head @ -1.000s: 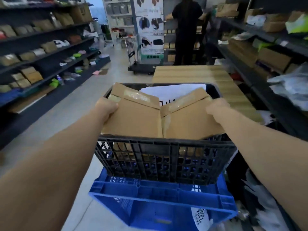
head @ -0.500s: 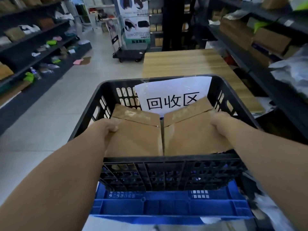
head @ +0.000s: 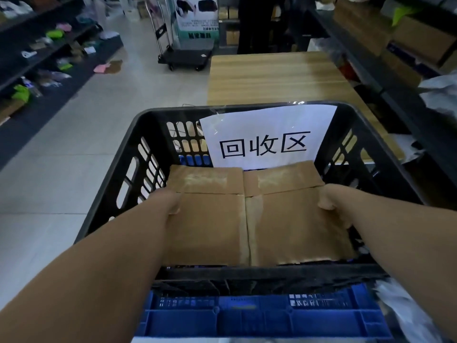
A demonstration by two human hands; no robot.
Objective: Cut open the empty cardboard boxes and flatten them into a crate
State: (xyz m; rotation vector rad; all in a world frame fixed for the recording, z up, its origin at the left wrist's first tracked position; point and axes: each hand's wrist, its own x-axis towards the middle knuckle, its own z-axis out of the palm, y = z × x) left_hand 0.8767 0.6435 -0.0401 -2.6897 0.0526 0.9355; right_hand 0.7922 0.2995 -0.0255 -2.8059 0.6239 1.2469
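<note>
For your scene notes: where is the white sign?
Head view, centre: the white sign sits against the black crate's far wall, behind the flattened cardboard.

Both bare forearms are shown extended from the near edge toward the far middle, the left forearm (head: pixel 103 263) entering at lower left and the right forearm (head: pixel 400 233) at the right, converging slightly. The left hand (head: pixel 169 200) is closed on the left edge of the flattened cardboard (head: pixel 210 226), the thumb tip laid on its upper face. The right hand (head: pixel 330 199) is closed likewise on the right edge, fingers curled beneath; the hands are held level and well apart.
</note>
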